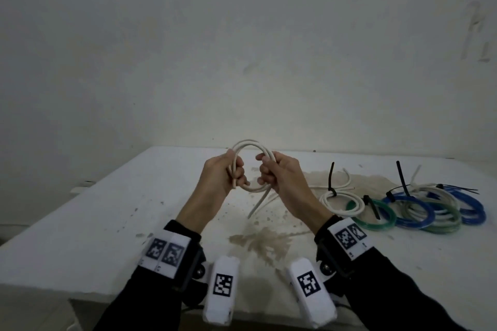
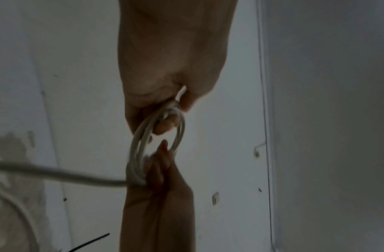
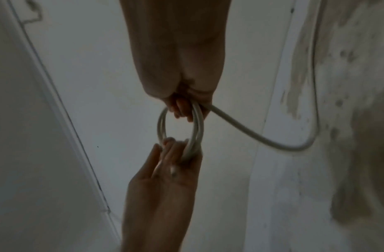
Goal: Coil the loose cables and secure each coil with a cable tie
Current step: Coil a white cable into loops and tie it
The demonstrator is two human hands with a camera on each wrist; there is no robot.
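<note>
A white cable coil (image 1: 248, 144) is held up above the table between both hands. My left hand (image 1: 226, 173) grips the coil's left side with fingers curled round the strands. My right hand (image 1: 274, 169) grips the right side in the same way. A loose tail of the cable (image 1: 259, 203) hangs down from the right hand toward the table. In the left wrist view the coil (image 2: 139, 141) spans from the left hand (image 2: 165, 105) to the right hand (image 2: 158, 172). In the right wrist view the coil (image 3: 160, 126) runs between the two hands, and its tail (image 3: 251, 134) curves away to the right.
On the right of the white stained table (image 1: 107, 223) lie several finished coils: a white one (image 1: 336, 196) with a black tie (image 1: 331, 177), green ones (image 1: 376, 220) and blue ones (image 1: 414, 212), each with black ties. A bare wall (image 1: 242, 48) stands behind.
</note>
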